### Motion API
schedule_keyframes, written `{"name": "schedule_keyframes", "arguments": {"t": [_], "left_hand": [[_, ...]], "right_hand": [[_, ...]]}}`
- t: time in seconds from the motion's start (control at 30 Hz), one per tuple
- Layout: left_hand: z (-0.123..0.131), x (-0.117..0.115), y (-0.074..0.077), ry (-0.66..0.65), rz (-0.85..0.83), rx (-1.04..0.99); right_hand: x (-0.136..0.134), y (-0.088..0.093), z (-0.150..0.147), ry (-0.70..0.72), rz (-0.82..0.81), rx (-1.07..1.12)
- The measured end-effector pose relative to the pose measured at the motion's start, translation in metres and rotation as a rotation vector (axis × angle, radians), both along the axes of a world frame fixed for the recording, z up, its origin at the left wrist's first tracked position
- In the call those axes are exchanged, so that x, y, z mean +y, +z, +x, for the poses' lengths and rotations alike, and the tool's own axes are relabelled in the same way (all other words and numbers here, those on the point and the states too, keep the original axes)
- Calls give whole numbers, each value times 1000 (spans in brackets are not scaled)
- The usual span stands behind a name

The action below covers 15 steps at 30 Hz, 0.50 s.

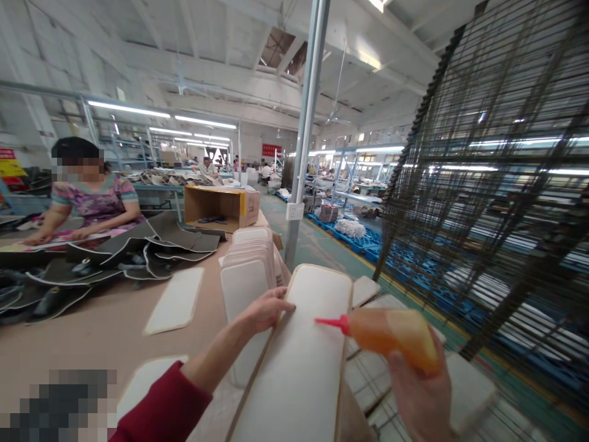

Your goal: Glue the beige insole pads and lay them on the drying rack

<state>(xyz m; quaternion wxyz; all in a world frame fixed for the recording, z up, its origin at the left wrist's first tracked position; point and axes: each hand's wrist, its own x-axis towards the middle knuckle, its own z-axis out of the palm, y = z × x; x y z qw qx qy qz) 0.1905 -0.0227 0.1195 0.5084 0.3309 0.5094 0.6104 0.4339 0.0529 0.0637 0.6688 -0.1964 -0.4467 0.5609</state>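
A long white panel with rounded corners and a tan edge [306, 356] lies in front of me, its length running away from me. My left hand [269, 309] grips its left edge, thumb on the white face and fingers hidden underneath. My right hand [421, 390] is wrapped round a squeeze bottle [391, 334] of amber liquid with a red nozzle. The bottle is tipped sideways, its nozzle pointing left over the panel; whether the tip touches cannot be made out. Behind my left hand stands a stack of similar white panels [246, 276].
Two more white panels [177, 301] lie on the brown table [207, 319]. Dark curved sheets [115, 258] pile up at left, near a seated person [94, 196]. A cardboard box [221, 205] and a metal post [306, 135] stand beyond. Wire racks [488, 172] rise at right.
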Motion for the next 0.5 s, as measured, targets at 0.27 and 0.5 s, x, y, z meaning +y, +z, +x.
{"name": "schedule_keyframes", "arguments": {"t": [0.27, 0.5], "left_hand": [[0, 3, -1, -99, 50, 60], [-2, -4, 3, -135, 105, 109]], "right_hand": [[-27, -16, -14, 140, 1, -157], [-13, 4, -7, -12, -68, -66]]}}
